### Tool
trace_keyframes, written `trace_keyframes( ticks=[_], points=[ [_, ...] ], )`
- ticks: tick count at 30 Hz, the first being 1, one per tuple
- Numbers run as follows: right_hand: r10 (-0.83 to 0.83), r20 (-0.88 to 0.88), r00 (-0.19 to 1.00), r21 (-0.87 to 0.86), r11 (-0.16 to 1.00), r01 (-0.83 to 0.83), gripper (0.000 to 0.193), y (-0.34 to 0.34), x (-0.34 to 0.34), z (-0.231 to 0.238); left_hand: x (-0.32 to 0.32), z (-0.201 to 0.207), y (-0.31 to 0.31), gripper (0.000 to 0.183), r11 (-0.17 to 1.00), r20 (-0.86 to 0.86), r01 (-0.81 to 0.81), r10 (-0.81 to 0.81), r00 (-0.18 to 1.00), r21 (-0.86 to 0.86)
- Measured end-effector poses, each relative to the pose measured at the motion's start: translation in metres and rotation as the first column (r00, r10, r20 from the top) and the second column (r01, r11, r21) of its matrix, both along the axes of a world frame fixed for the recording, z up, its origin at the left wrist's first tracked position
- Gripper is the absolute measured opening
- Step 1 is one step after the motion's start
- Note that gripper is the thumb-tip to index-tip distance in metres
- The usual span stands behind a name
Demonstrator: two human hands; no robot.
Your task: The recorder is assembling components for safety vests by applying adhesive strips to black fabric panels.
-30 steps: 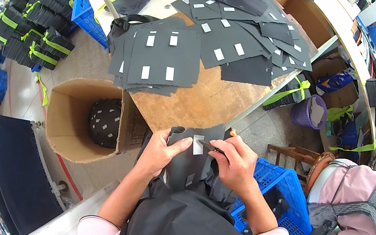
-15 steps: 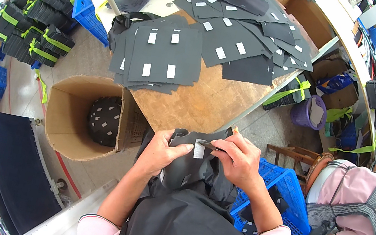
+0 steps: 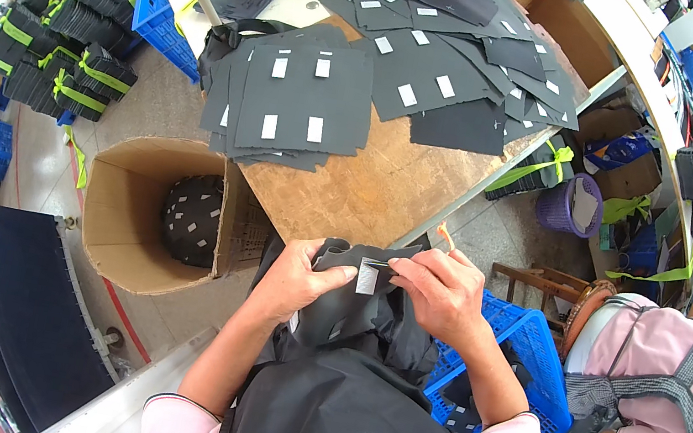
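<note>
A dark grey fabric piece (image 3: 321, 309) with white rectangular patches is held bent over my lap. My left hand (image 3: 294, 277) pinches its upper left edge, thumb on top near a white patch (image 3: 367, 278). My right hand (image 3: 444, 294) is closed on a slim pointed tool (image 3: 382, 265); whether it is tweezers or thread snips I cannot tell. The tool's tip lies across the upper part of the white patch. An orange strip (image 3: 446, 237) sticks out behind the right fingers. A black apron (image 3: 349, 412) covers my lap.
Grey patched pieces (image 3: 302, 97) are stacked on the wooden table (image 3: 360, 191) ahead. A cardboard box (image 3: 121, 205) holding similar pieces stands left, a blue crate (image 3: 553, 411) right. Beyond the crate sits a person in pink (image 3: 662, 374). Bundles with yellow-green ties (image 3: 81, 91) stand far left.
My right hand has turned slightly, and the tool now looks thinner, lying flatter across the white patch. The orange strip shows more. My left hand keeps its pinch.
</note>
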State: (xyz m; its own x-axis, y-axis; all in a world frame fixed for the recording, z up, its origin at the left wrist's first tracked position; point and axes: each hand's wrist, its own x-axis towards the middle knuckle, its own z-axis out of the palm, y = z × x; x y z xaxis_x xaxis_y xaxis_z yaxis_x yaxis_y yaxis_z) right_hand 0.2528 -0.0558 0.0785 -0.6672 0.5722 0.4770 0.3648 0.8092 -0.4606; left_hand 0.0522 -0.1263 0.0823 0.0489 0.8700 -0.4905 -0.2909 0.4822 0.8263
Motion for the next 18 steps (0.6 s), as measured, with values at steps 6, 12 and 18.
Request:
trace_keyframes(
  ticks=[6, 12, 18],
  points=[
    [-0.073, -0.162, 0.984, -0.305, 0.952, 0.020, 0.026, -0.007, 0.003, -0.002, 0.000, -0.001, 0.000, 0.019, 1.000, 0.026, -0.009, 0.010, 1.000, -0.028],
    [-0.055, -0.044, 0.998, -0.107, 0.993, 0.050, 0.028, -0.003, -0.005, -0.003, -0.002, 0.001, 0.001, 0.020, 1.000, 0.019, -0.023, 0.023, 1.000, -0.011],
    [-0.106, -0.129, 0.986, -0.105, 0.990, 0.093, 0.024, -0.012, -0.010, -0.005, 0.001, 0.003, 0.003, 0.021, 0.995, 0.016, -0.098, 0.098, 0.995, 0.014]
  ],
)
